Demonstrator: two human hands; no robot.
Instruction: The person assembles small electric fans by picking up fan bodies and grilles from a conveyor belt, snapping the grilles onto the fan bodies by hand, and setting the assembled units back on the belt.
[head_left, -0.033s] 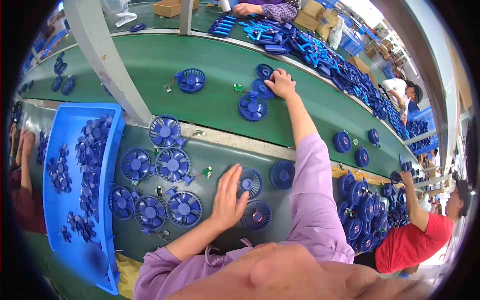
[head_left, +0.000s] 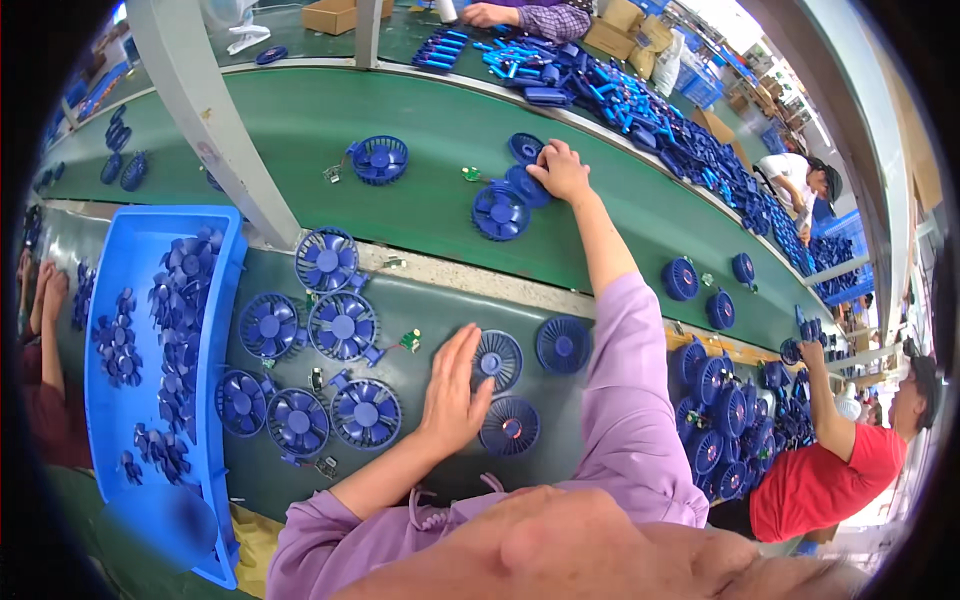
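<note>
My right hand [head_left: 560,172] reaches far across the green conveyor belt [head_left: 420,225], its fingers curled on the edge of a round blue fan cover [head_left: 526,187]. That cover lies between another blue cover [head_left: 526,147] and a fan housing with blades [head_left: 500,212], and overlaps the housing's edge. Flat on the bench, my left hand [head_left: 455,392] has its fingers stretched out and holds nothing. Its fingertips are beside a slotted blue fan cover [head_left: 498,360]. Two more covers sit close by, one nearer [head_left: 510,427] and one to the right [head_left: 563,345].
Several fan housings with blades [head_left: 343,327], some wired to small circuit boards [head_left: 411,340], lie left of my left hand. A blue bin [head_left: 230,260] holds loose fan blades. A metal post [head_left: 215,140] rises beside the belt. At right, a person in red [head_left: 830,485] works near piled fans [head_left: 730,410].
</note>
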